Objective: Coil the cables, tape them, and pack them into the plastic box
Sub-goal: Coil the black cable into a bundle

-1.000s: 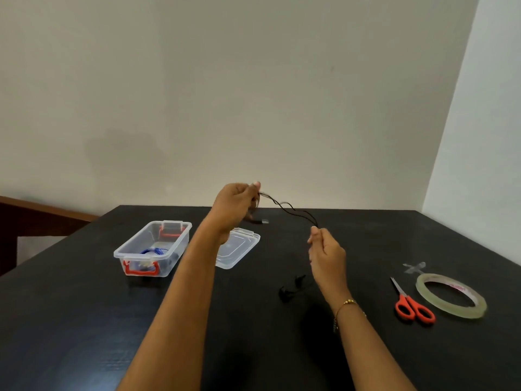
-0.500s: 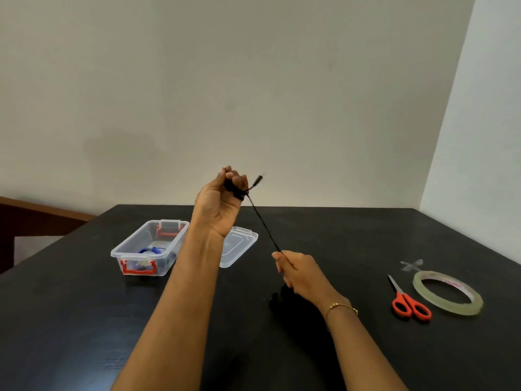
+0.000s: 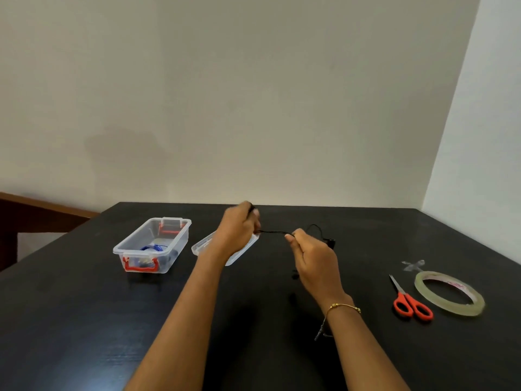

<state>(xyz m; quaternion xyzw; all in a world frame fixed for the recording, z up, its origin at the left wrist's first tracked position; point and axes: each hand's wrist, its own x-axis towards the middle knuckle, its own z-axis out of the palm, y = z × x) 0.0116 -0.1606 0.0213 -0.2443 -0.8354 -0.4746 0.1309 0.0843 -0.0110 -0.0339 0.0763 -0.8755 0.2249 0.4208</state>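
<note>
The thin black cable [image 3: 275,232] now spans a short gap between my hands above the dark surface [image 3: 84,320] — my left hand [image 3: 239,231] has dropped, gripping the wound turns, my right hand [image 3: 313,258] pinching the slack — so coiling continues.

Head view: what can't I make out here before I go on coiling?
- Black cable: the coil in the left hand is hidden by the fingers; that hand is motion-blurred.
- Cable's far end: hidden behind the right hand, dark against the black table.
- Box: a blue coil shows; the rest is too small to tell.
- Tape scrap: clear, shape unclear.
</note>
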